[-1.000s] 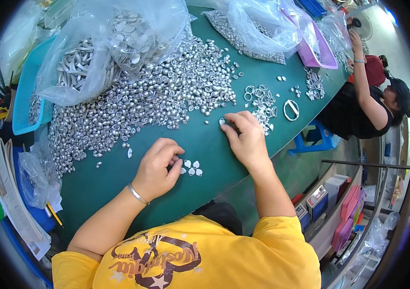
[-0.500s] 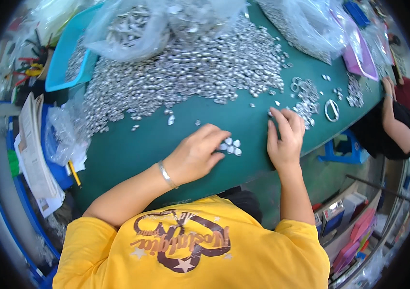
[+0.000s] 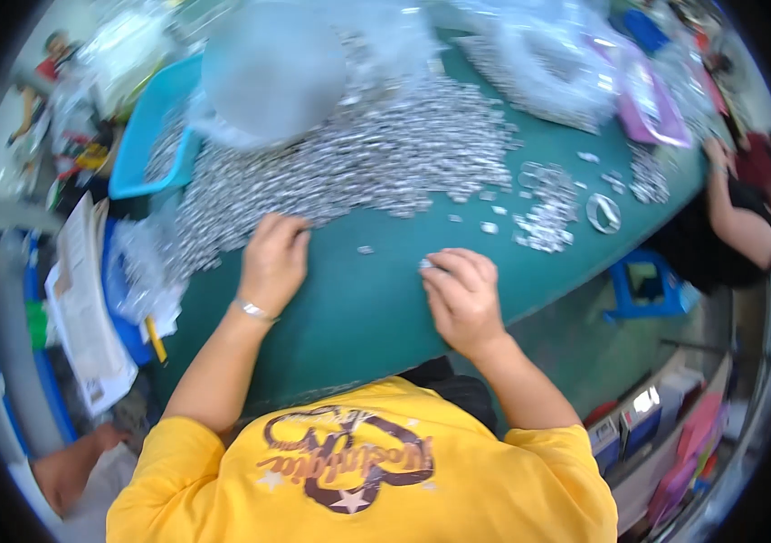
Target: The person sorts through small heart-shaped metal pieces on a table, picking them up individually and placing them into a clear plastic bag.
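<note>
A big heap of small shiny silver metal pieces (image 3: 358, 167) spreads over the green table (image 3: 349, 308). My left hand (image 3: 275, 258) is at the near edge of this heap, fingers curled together; blur hides what, if anything, they hold. Further right, my right hand (image 3: 465, 294) pinches a small silver piece (image 3: 425, 264) between thumb and fingertips, just above the table. Between the hands and nearer the heap lies one loose piece (image 3: 365, 251). Several others, among them a pale piece (image 3: 490, 228), lie beyond my right hand.
Left of the heap stands a turquoise bin (image 3: 123, 172) with more pieces. Plastic bags (image 3: 268, 77) rest at the back. To the right are a ring-shaped part (image 3: 603, 214), a purple tray (image 3: 680, 134) and a blue stool (image 3: 616, 294). Other people are at the right and lower left.
My left hand has moved left and away from me to the heap. My right hand has come left and nearer. The small cluster between them no longer shows. An arm has appeared at lower left.
</note>
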{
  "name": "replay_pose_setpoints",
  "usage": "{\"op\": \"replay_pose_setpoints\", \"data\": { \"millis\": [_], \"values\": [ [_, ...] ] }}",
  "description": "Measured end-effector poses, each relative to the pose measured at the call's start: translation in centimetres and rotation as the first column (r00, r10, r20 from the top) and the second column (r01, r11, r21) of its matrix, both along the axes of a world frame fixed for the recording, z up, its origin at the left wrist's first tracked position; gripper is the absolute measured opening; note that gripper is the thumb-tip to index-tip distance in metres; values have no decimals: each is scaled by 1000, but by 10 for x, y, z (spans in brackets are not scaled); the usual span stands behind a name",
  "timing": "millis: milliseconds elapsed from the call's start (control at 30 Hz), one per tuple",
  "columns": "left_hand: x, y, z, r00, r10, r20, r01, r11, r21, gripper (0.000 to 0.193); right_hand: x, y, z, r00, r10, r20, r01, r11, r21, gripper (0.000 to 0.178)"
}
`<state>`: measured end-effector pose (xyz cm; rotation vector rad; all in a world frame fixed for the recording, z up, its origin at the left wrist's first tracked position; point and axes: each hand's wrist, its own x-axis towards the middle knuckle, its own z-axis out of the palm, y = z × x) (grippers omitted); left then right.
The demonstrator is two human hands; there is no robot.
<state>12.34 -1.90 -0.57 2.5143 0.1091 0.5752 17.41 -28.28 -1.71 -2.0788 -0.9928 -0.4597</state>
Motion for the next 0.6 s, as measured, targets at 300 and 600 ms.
{"op": "replay_pose_setpoints", "data": {
  "millis": [300,600],
  "values": [
    [19,-17,-26,948,-307,-81,304,951,-56,11,-28,-129,21,863,-506,8,504,862,54,12],
    [30,-172,28,470,-875,115,880,474,17,23,-161,-362,38,-9,-973,-230,977,-58,204,28]
  ]
}}
